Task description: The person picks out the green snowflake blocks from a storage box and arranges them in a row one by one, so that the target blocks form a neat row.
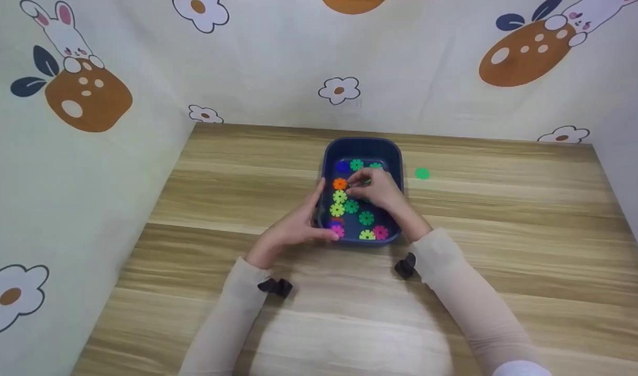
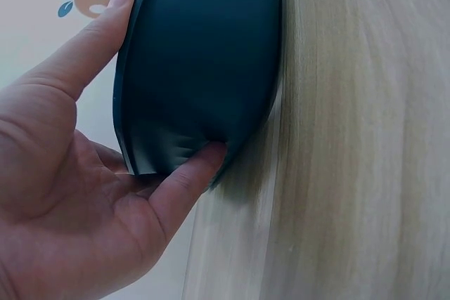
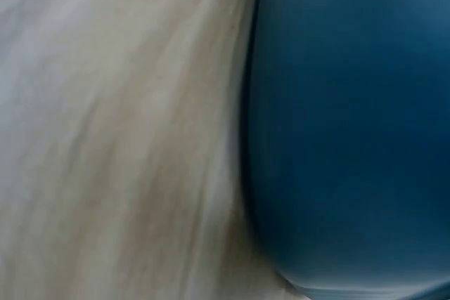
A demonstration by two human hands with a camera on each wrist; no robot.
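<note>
Fingers of the left hand [image 1: 294, 224] grasp the near-left corner of the dark blue box [image 1: 363, 149]; those of the right hand [image 1: 377, 189] are bent over its interior, and whether they pinch a piece cannot be told. A patterned cloth [image 1: 272, 68] backs the wood-grain counter [image 1: 246, 177], on which the box rests. Within it lie toothed discs: an orange disc [image 1: 340, 184] just beside the right hand, and two yellow discs [image 1: 340, 197] nearer the person. A green disc [image 1: 422, 173] lies outside, right of the box.

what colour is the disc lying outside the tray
The disc is green; it shows best in the head view.
</note>
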